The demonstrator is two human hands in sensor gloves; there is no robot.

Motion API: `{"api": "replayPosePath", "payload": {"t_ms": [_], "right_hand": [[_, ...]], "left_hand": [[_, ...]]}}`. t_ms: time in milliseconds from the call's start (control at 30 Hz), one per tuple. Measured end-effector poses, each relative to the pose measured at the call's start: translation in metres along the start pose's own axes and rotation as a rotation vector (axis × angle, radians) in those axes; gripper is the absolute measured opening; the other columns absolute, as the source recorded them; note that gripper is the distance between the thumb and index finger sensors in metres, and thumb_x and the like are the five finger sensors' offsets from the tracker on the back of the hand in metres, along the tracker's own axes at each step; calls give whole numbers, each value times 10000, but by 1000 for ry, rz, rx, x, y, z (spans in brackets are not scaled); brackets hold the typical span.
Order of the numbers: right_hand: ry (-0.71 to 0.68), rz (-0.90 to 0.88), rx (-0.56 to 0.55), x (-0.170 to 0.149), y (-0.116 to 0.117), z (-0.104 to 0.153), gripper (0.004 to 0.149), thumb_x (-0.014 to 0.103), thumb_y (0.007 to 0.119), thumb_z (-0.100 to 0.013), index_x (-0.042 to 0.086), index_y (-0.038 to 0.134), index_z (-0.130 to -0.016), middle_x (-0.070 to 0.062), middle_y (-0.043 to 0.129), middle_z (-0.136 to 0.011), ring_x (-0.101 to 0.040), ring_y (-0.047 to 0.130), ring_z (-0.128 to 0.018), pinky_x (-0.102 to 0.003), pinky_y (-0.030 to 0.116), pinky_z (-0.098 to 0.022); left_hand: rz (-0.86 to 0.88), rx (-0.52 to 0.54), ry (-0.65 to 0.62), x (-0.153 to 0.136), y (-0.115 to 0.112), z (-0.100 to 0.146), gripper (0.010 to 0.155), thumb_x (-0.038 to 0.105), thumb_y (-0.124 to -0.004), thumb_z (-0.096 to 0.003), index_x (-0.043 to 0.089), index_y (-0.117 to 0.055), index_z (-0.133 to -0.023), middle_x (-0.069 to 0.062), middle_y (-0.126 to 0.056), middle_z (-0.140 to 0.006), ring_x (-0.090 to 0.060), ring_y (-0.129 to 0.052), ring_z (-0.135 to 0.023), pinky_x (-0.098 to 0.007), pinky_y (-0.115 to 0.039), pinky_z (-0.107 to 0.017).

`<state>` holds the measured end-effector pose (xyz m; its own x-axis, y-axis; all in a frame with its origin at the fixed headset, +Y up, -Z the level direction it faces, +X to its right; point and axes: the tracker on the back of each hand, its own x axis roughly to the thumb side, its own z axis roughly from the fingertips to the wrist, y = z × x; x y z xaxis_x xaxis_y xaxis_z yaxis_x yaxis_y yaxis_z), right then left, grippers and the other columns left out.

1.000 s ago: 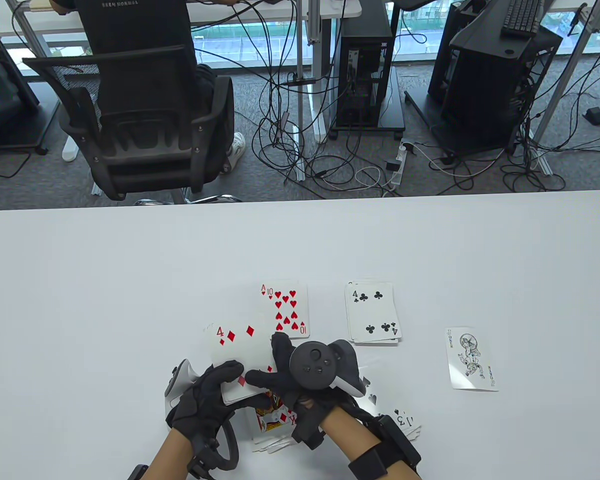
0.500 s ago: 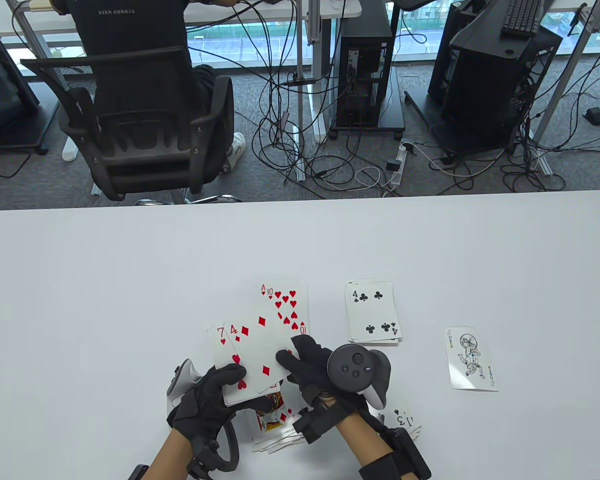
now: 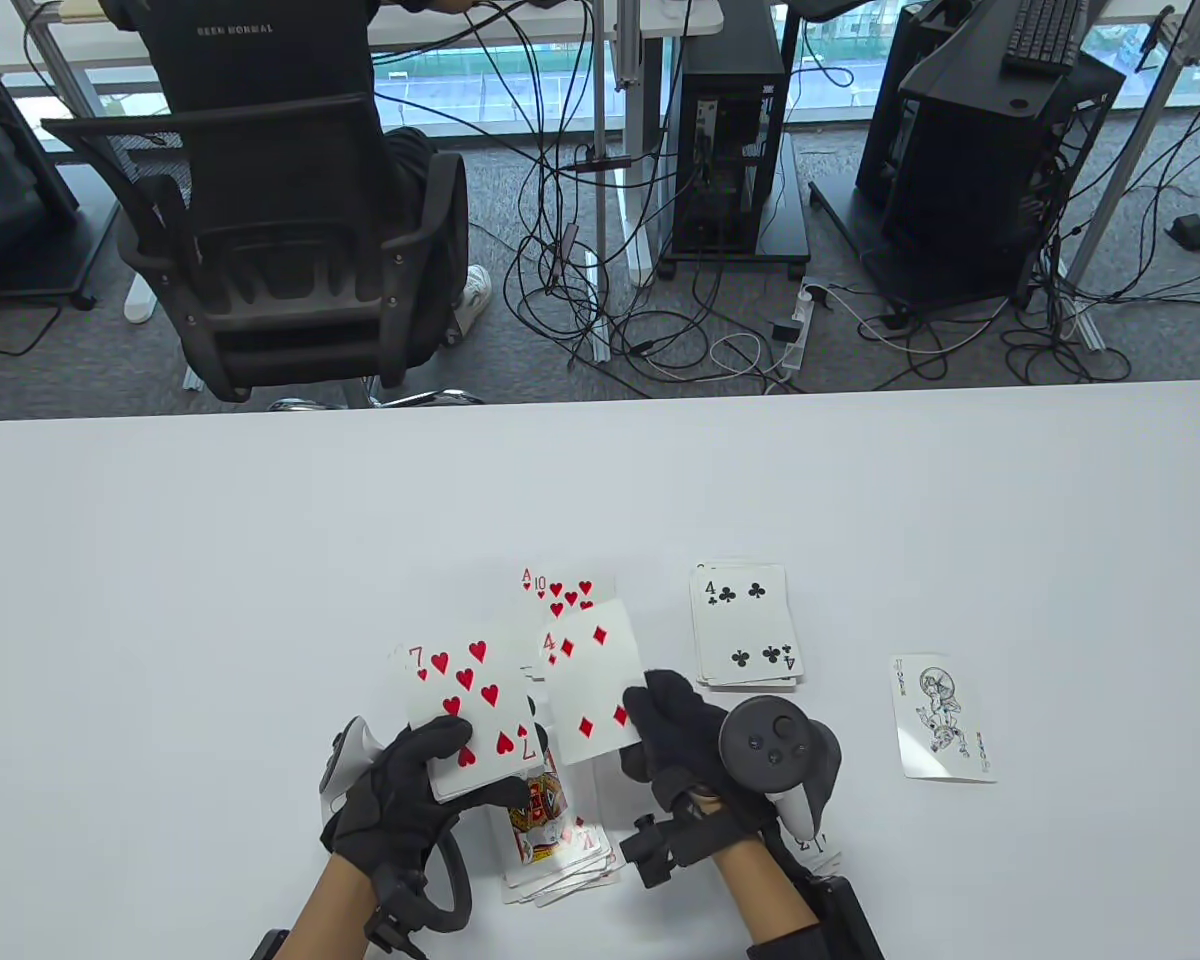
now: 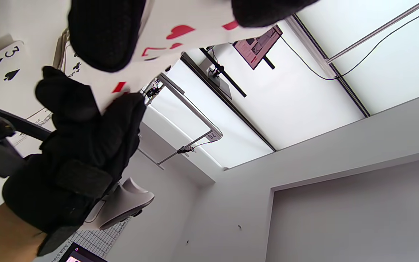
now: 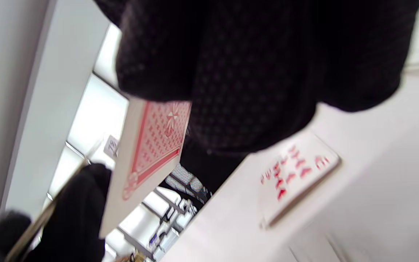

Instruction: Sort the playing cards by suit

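My left hand (image 3: 438, 768) grips a small deck with the seven of hearts (image 3: 465, 700) face up on top. My right hand (image 3: 652, 715) pinches the four of diamonds (image 3: 588, 682) by its near right corner and holds it above the table, just right of the deck. In the right wrist view the red back of the four of diamonds (image 5: 151, 145) shows below the fingers (image 5: 231, 72). The hearts pile (image 3: 563, 590) lies beyond it, topped by a ten. A diamonds pile with a king (image 3: 545, 820) lies below the hands.
The clubs pile topped by a four (image 3: 745, 625) lies right of the hearts. A joker (image 3: 942, 718) lies alone farther right. Spade cards (image 3: 822, 852) peek out beneath my right wrist; the three of spades (image 4: 2, 69) shows in the left wrist view. A seated person's chair (image 3: 280, 250) stands beyond the table.
My right hand slid the four of diamonds off the deck and carried it right, uncovering the seven of hearts. The left hand stayed nearly in place with the deck.
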<state>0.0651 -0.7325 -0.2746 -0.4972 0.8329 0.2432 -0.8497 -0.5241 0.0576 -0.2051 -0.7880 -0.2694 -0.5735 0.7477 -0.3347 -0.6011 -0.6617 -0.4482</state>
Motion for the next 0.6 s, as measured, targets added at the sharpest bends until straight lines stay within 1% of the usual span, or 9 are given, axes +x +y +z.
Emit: {"api": "replayPosePath", "payload": {"t_ms": [100,200,233,267,300,333,400,600], "right_hand": [[38,48,136,-1,27,5,479,204,670,-539,-214,688,-774,-38,936,-303,-228,987,-152,-451,875,-241],[68,112,252,0,46,10,507,199,671,-540,-239,650,-794,-47,934,-303,-243,985,-151,-463,869,-238],[90,187,305,1,54,13,519,199,669,-542,-248,633,-802,-49,932,-302,-247,984,-150,-467,867,-237],[93,255,333,2,58,14,527,201,666,-544,-252,620,-809,-47,931,-304,-245,984,-151,-465,868,-238],[89,359,364,4,63,16,536,203,665,-545,-257,610,-815,-46,931,-302,-244,984,-148,-464,869,-235],[87,443,390,6,67,18,545,207,665,-546,-260,601,-821,-44,931,-301,-240,984,-146,-462,870,-234],[87,530,427,8,72,20,564,218,667,-550,-264,587,-831,-41,929,-297,-235,978,-133,-449,869,-224],[112,679,505,7,81,23,578,233,676,-552,-252,585,-852,-57,929,-296,-251,969,-122,-461,861,-206]], "left_hand": [[7,14,-19,3,2,1,513,406,-591,-639,260,-387,-1085,-49,-515,-1132,-343,-701,-1008,-453,-796,-600],[-1,17,-20,4,3,2,514,410,-590,-640,261,-384,-1086,-47,-514,-1133,-341,-700,-1009,-450,-795,-602],[-1,17,-19,4,3,2,513,411,-589,-641,260,-383,-1086,-47,-513,-1133,-340,-699,-1010,-451,-796,-601],[3,16,-18,3,3,2,513,412,-589,-640,263,-383,-1086,-47,-513,-1134,-340,-699,-1010,-450,-795,-602],[7,17,-16,3,3,2,512,412,-589,-640,262,-385,-1086,-48,-513,-1133,-340,-700,-1010,-450,-795,-602],[8,17,-12,2,3,2,514,412,-589,-641,260,-383,-1087,-50,-511,-1134,-342,-697,-1010,-451,-795,-602],[7,16,-5,1,3,1,515,414,-589,-642,259,-383,-1087,-49,-510,-1134,-344,-697,-1009,-451,-794,-602],[8,14,1,1,4,2,514,415,-589,-641,259,-384,-1086,-51,-511,-1134,-345,-697,-1009,-452,-795,-601]]}}
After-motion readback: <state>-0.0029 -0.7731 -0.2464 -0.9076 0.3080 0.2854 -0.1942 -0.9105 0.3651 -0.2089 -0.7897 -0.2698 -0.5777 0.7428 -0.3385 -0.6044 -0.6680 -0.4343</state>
